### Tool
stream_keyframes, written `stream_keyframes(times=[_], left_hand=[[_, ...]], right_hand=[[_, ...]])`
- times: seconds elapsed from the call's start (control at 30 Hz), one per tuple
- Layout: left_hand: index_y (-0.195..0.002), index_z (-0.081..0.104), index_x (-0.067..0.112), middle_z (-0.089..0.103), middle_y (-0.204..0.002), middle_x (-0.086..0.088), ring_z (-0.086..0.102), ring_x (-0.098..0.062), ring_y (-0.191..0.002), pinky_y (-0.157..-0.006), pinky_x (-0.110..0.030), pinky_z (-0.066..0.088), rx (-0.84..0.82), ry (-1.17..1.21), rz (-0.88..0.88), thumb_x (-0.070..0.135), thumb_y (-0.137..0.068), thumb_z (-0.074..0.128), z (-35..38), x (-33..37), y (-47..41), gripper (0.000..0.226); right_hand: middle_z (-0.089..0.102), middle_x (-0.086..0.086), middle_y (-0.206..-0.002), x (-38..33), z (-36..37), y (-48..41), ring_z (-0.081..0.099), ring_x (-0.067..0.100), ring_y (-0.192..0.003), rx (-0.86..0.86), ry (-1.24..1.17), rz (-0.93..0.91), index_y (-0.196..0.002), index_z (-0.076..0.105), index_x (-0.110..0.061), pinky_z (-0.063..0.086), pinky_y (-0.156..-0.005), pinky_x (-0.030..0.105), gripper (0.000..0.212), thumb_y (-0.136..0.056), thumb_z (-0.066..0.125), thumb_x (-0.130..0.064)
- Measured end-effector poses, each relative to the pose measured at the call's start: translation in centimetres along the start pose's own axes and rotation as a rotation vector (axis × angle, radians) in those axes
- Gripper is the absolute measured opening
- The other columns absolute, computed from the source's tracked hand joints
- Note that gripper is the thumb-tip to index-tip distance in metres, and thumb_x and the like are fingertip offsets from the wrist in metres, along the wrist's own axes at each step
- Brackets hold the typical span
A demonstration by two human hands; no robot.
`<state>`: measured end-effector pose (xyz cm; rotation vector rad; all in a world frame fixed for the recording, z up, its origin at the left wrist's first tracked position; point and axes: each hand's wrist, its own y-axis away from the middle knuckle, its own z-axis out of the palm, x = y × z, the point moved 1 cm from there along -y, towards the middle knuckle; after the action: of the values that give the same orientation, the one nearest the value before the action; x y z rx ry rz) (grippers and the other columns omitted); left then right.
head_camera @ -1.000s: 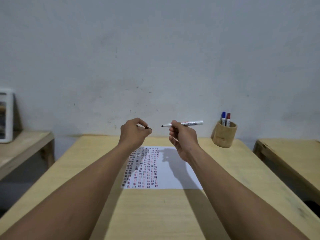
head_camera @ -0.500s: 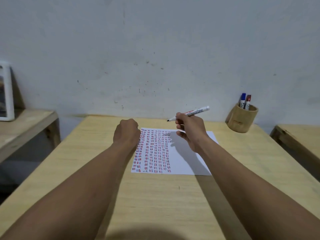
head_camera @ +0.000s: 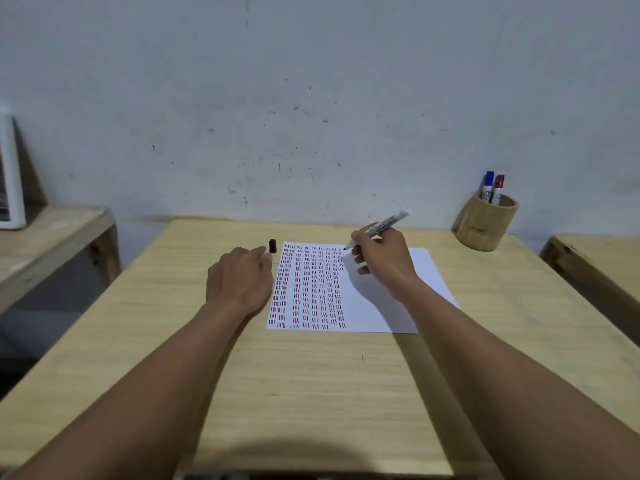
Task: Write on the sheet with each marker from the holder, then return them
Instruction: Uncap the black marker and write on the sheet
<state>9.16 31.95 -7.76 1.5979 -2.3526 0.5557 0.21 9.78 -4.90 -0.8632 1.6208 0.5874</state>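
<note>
While the head view looks down on the pale wooden desk (head_camera: 311, 393), the right hand (head_camera: 382, 263) pinches an uncapped white-barrelled black marker (head_camera: 381, 226) low on its barrel, tip poised at the top of the white paper sheet (head_camera: 374, 306), beside 6 or so columns of red and dark dashes. The left hand (head_camera: 239, 282) rests loosely curled and holds nothing; the small dark cap (head_camera: 273, 245) stands just beyond its fingertips. 2 capped markers, blue (head_camera: 488, 186) and red (head_camera: 498, 188), stand in the round bamboo holder (head_camera: 485, 226). A marker is light, stiff and smooth, likely best gripped near the tip; the thin sheet may slide unless pinned.
</note>
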Motion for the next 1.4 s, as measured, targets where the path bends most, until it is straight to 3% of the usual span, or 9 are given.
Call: stream_keyframes(times=[0.13,0.27,0.47,0.63,0.8,1.1,1.23,1.33,1.4], left_hand=[[-0.156,0.028,0.036,0.022,-0.166,-0.012,0.010,-0.030,-0.155,-0.122,-0.056,0.004,-0.172,-0.129,0.023,0.042,-0.104,0.016,1.2,-1.2,0.1,0.055],[-0.158,0.021,0.038,0.012,-0.169,-0.009,0.002,-0.028,-0.156,-0.123,-0.056,-0.001,-0.181,-0.159,0.048,0.043,-0.103,0.016,1.4,-1.4,0.0,0.055],[-0.158,0.020,0.039,0.011,-0.169,-0.009,0.002,-0.028,-0.156,-0.123,-0.056,-0.001,-0.175,-0.180,0.045,0.044,-0.103,0.016,1.5,-1.4,0.1,0.055],[-0.158,0.019,0.039,0.011,-0.169,-0.009,0.002,-0.029,-0.156,-0.123,-0.056,-0.001,-0.179,-0.187,0.046,0.044,-0.103,0.015,1.4,-1.5,0.2,0.055],[-0.158,0.020,0.039,0.011,-0.169,-0.009,0.002,-0.028,-0.156,-0.123,-0.056,-0.002,-0.180,-0.181,0.046,0.044,-0.103,0.015,1.4,-1.5,0.2,0.056],[-0.158,0.020,0.039,0.012,-0.169,-0.009,0.002,-0.028,-0.156,-0.123,-0.056,-0.001,-0.177,-0.176,0.049,0.044,-0.103,0.016,1.4,-1.3,0.3,0.055],[-0.157,0.022,0.039,0.014,-0.168,-0.009,0.004,-0.028,-0.156,-0.122,-0.055,0.000,-0.172,-0.162,0.041,0.044,-0.103,0.017,1.4,-1.5,0.3,0.055],[-0.154,0.034,0.033,0.030,-0.163,-0.009,0.018,-0.029,-0.154,-0.122,-0.056,0.007,-0.121,-0.114,0.028,0.039,-0.102,0.024,1.4,-1.4,0.2,0.054],[-0.144,0.046,0.023,0.056,-0.145,-0.007,0.044,-0.029,-0.139,-0.116,-0.055,0.023,-0.007,-0.007,-0.014,0.034,-0.100,0.033,1.0,-1.0,-0.1,0.046]], right_hand=[[0.071,0.003,-0.069,1.5,0.4,0.4,0.065,0.015,-0.059,-0.014,0.084,0.015,-0.082,0.071,-0.010,0.053,-0.053,0.026,0.014,-0.089,0.068,-0.022],[0.072,-0.002,-0.062,2.4,0.7,0.7,0.065,0.011,-0.053,0.030,0.195,0.014,-0.072,0.069,-0.010,0.050,-0.057,0.027,0.019,-0.083,0.069,-0.026],[0.063,-0.005,-0.049,2.5,0.9,1.0,0.055,0.003,-0.042,0.040,0.278,-0.027,-0.060,0.061,-0.010,0.041,-0.049,0.021,0.029,-0.085,0.067,-0.025],[0.072,0.012,-0.064,2.6,1.0,0.9,0.060,0.015,-0.055,0.051,0.285,-0.031,-0.069,0.067,0.005,0.045,-0.055,0.027,0.033,-0.083,0.067,-0.024],[0.066,-0.001,-0.055,2.6,1.1,0.9,0.058,0.011,-0.051,0.038,0.308,-0.043,-0.061,0.062,-0.008,0.042,-0.050,0.023,0.028,-0.084,0.068,-0.023],[0.048,-0.003,-0.049,2.5,1.0,0.8,0.041,0.012,-0.046,0.019,0.311,-0.030,-0.055,0.045,-0.013,0.032,-0.045,0.024,0.036,-0.082,0.069,-0.020],[0.053,-0.002,-0.051,2.5,1.0,0.9,0.045,0.011,-0.046,0.032,0.294,-0.027,-0.057,0.050,-0.011,0.033,-0.045,0.024,0.033,-0.083,0.069,-0.021],[0.058,-0.009,-0.049,2.4,0.9,0.8,0.051,0.001,-0.043,0.065,0.213,0.009,-0.063,0.058,-0.012,0.037,-0.049,0.023,0.027,-0.085,0.069,-0.025],[0.062,-0.006,-0.056,2.2,0.6,0.5,0.055,0.008,-0.050,0.080,0.150,0.032,-0.075,0.068,-0.005,0.040,-0.057,0.025,0.026,-0.083,0.069,-0.029]])
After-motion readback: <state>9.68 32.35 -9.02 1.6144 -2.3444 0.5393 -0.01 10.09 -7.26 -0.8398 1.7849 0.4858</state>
